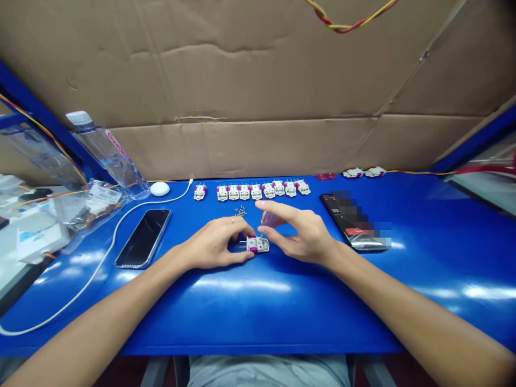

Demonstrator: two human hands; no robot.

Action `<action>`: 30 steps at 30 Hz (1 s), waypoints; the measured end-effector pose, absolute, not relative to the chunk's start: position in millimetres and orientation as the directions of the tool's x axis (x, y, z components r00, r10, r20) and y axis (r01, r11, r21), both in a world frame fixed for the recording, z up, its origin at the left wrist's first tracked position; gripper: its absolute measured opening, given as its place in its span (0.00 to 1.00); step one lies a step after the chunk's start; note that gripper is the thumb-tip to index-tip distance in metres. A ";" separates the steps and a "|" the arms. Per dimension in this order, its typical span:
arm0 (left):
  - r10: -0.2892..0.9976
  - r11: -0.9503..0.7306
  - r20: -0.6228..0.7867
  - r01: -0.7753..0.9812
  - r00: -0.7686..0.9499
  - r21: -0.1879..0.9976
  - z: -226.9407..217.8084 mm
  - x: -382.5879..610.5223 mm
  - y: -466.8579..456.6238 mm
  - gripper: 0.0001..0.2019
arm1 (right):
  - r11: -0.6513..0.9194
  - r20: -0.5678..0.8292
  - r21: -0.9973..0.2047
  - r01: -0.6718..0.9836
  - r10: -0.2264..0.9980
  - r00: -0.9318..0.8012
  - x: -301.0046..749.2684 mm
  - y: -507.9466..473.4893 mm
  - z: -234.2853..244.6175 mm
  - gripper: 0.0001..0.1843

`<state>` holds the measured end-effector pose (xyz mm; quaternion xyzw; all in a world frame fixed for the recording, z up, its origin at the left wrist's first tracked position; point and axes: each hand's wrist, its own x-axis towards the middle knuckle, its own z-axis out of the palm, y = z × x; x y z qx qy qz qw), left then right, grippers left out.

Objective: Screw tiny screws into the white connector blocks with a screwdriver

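Near the middle of the blue table, a white and purple two-pin plug (258, 245) lies flat with its metal pins toward the left. The fingers and thumb of my left hand (215, 242) close around its pin end and steady it against the table. My right hand (304, 231) hovers over the plug's other end, thumb and fingers closed around what looks like a small screwdriver with a see-through purple handle (269, 218). Its thin metal tip points down at the plug, and the fingers partly hide it. Just behind lies a pile of small screws (241, 211).
A row of similar plugs (244, 192) lines the table's back. On the left are a phone (144, 238), a white cable (115, 236), a white round case (160, 188) and a water bottle (108, 153). Another phone (350, 223) lies right. Cardboard (258, 145) stands behind.
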<state>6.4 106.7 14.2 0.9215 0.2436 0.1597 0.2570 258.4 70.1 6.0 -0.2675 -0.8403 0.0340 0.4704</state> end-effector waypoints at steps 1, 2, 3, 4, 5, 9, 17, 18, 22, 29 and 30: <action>0.535 -0.748 0.164 0.374 0.829 0.549 14.0 6.3 106.7 0.11 | 0.852 0.765 -0.314 0.418 0.488 -0.420 258.6 70.0 6.1 0.31; 0.539 -0.745 0.160 0.379 0.827 0.549 13.9 6.3 106.8 0.11 | 0.849 0.751 -0.332 0.412 0.502 -0.429 258.8 69.9 6.1 0.31; 0.539 -0.744 0.159 0.378 0.827 0.551 13.7 6.2 106.9 0.11 | 0.842 0.732 -0.359 0.404 0.522 -0.437 259.1 69.8 6.0 0.32; 0.536 -0.745 0.161 0.374 0.829 0.553 13.7 6.3 107.0 0.12 | 0.836 0.719 -0.380 0.396 0.537 -0.442 259.4 69.8 5.7 0.33; 0.531 -0.747 0.165 0.368 0.831 0.554 13.7 6.4 107.2 0.12 | 0.834 0.716 -0.389 0.391 0.541 -0.441 259.7 69.8 5.4 0.33; 0.517 -0.763 0.179 0.356 0.837 0.540 13.9 6.7 107.3 0.11 | 0.849 0.753 -0.333 0.410 0.501 -0.426 259.6 69.6 3.2 0.32; 0.513 -0.768 0.186 0.351 0.838 0.536 12.9 6.1 107.2 0.11 | 0.884 0.795 -0.263 0.386 0.425 -0.433 258.4 68.5 3.6 0.32; 0.515 -0.767 0.186 0.353 0.837 0.536 12.9 6.1 107.2 0.12 | 0.877 0.780 -0.285 0.386 0.446 -0.439 258.8 68.4 4.2 0.34; 0.516 -0.764 0.194 0.347 0.834 0.543 12.8 6.0 107.5 0.12 | 0.828 0.682 -0.413 0.380 0.557 -0.473 259.8 68.2 5.4 0.38; 0.526 -0.756 0.182 0.359 0.831 0.547 11.8 5.8 107.8 0.11 | 0.862 0.743 -0.341 0.375 0.492 -0.454 258.7 68.5 3.9 0.38; 0.527 -0.752 0.178 0.358 0.831 0.554 11.8 5.8 107.6 0.11 | 0.856 0.732 -0.351 0.380 0.504 -0.459 258.6 68.4 4.0 0.38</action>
